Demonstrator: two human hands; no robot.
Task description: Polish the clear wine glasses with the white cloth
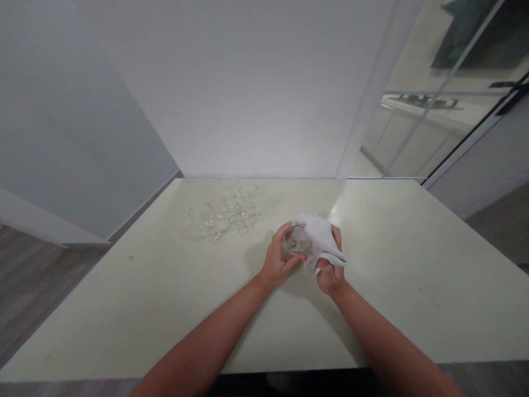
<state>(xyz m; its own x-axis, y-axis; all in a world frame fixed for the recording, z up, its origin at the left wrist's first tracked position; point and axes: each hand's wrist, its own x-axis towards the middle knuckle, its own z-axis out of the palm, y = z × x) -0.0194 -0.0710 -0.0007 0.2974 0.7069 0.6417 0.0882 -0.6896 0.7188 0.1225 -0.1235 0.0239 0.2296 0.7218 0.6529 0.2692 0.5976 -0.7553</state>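
Note:
A clear wine glass (295,242) is gripped round its bowl by my left hand (276,258), its opening tilted toward me. My right hand (333,270) is closed on a white cloth (320,234), which lies against the right side of the glass. The cloth hides part of the glass and some of my right fingers. To the left, on the white table (173,292), several clear stemmed glasses (237,204) stand grouped, and one glass (202,215) is a little apart from them.
A pale wall (264,110) rises behind the table's far edge. At the right is a glass partition (421,116) beside a door with a black handle (510,96). Wood-look floor (37,275) shows at the left.

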